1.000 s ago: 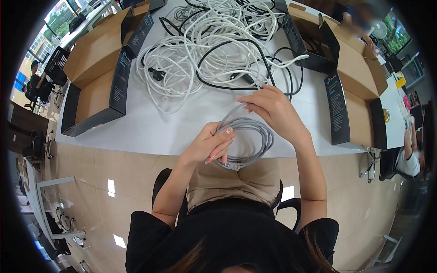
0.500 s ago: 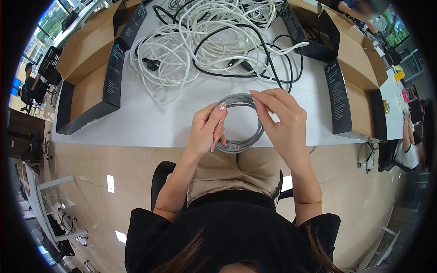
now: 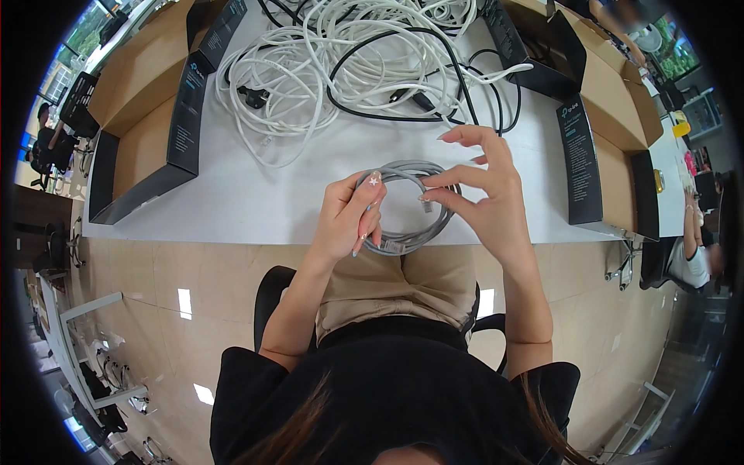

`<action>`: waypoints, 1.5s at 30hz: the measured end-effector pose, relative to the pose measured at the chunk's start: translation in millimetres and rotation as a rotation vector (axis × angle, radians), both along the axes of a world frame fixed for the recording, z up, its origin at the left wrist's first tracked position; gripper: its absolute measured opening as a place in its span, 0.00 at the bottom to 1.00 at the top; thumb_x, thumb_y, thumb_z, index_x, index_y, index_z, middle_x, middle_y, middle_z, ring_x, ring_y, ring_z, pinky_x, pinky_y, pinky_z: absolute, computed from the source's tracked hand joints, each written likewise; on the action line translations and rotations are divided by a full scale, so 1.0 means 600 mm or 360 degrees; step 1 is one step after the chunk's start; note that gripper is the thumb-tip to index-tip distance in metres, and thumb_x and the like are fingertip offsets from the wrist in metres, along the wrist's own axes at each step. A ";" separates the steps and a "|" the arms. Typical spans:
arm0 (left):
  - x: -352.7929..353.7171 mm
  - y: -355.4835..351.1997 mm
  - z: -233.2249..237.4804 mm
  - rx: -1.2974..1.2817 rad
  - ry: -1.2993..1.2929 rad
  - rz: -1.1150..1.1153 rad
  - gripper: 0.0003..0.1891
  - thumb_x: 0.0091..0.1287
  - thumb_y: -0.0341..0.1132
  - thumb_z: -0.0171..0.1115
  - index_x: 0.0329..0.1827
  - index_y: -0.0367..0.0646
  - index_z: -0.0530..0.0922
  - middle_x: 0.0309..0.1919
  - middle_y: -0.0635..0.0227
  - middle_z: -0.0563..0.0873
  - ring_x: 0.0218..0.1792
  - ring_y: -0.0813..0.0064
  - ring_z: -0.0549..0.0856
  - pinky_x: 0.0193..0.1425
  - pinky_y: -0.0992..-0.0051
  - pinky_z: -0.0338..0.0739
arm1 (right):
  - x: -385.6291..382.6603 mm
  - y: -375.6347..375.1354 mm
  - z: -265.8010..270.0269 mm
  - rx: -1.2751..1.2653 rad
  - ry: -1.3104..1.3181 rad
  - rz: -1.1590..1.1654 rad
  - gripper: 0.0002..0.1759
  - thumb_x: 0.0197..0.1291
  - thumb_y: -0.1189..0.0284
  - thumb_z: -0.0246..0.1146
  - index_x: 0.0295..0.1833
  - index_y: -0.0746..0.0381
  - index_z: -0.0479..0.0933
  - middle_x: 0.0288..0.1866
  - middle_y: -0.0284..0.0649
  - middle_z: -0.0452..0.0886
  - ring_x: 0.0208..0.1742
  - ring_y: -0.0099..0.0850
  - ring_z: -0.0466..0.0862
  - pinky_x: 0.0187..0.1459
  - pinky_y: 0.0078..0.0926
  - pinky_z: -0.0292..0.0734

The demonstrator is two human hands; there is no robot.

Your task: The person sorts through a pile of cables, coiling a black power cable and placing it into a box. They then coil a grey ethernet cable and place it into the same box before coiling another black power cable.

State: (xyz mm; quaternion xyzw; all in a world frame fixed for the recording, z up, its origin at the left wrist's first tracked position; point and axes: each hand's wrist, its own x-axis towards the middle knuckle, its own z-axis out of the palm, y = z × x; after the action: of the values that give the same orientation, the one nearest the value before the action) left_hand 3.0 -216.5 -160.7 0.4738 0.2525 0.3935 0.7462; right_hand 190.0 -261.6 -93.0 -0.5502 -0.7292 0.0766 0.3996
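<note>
A grey network cable (image 3: pixel 418 241) is wound into a round coil above my lap, at the table's front edge. My left hand (image 3: pixel 350 215) is closed around the coil's left side, thumb on top. At the upper right of the coil, my right hand (image 3: pixel 487 194) pinches the cable near its end between thumb and a finger, while its other fingers are raised. The cable's plug (image 3: pixel 426 205) hangs inside the ring, just under my right fingertips. Behind the coil lies a tangled heap of white cables (image 3: pixel 279 85) with a black cable (image 3: pixel 364 118) looped over it.
An open black cardboard box (image 3: pixel 182 116) stands on the left of the white table (image 3: pixel 256 205). Another open box (image 3: pixel 581 163) is on the right, with a further box (image 3: pixel 535 58) holding dark cables behind it. Other people sit at the far left and right.
My right hand has shifted slightly right, its upper fingers now spread and lifted. The cable's plug end now shows inside the ring. My left hand keeps its hold on the coil.
</note>
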 end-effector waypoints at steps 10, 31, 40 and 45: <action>-0.006 0.004 0.008 -0.0066 -0.0036 -0.0132 0.20 0.72 0.44 0.43 0.22 0.41 0.65 0.05 0.76 0.63 0.03 0.88 0.61 0.11 0.84 0.66 | 0.011 0.029 -0.004 -0.0707 0.0614 0.0273 0.25 0.42 0.81 0.70 0.49 0.63 0.72 0.42 0.38 0.76 0.26 0.16 0.77 0.23 0.13 0.69; -0.003 -0.007 0.000 0.0143 -0.0046 -0.0228 0.16 0.70 0.38 0.45 0.27 0.36 0.70 0.06 0.77 0.66 0.05 0.88 0.63 0.14 0.83 0.70 | -0.016 0.000 -0.044 -0.0741 0.1474 0.0368 0.25 0.46 0.81 0.66 0.53 0.70 0.74 0.43 0.43 0.82 0.44 0.25 0.80 0.49 0.21 0.73; 0.001 -0.004 0.010 0.0030 -0.0001 -0.0209 0.18 0.71 0.40 0.44 0.24 0.38 0.68 0.06 0.77 0.65 0.04 0.89 0.62 0.13 0.83 0.69 | -0.034 0.012 -0.070 -0.0324 0.1455 0.0239 0.20 0.48 0.83 0.64 0.51 0.69 0.75 0.40 0.43 0.82 0.41 0.24 0.80 0.44 0.20 0.74; 0.001 -0.002 0.007 -0.0064 0.0006 -0.0168 0.18 0.71 0.41 0.44 0.24 0.40 0.67 0.06 0.77 0.63 0.04 0.89 0.61 0.11 0.84 0.68 | -0.044 0.009 -0.056 -0.0319 0.1265 0.0069 0.11 0.50 0.83 0.63 0.42 0.67 0.79 0.37 0.40 0.82 0.31 0.21 0.81 0.29 0.14 0.73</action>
State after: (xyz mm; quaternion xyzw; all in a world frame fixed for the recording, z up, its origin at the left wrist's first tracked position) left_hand 3.4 -217.6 -156.6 0.4721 0.2363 0.3476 0.7749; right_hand 163.8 -256.2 -126.4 -0.4985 -0.5185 0.3623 0.5928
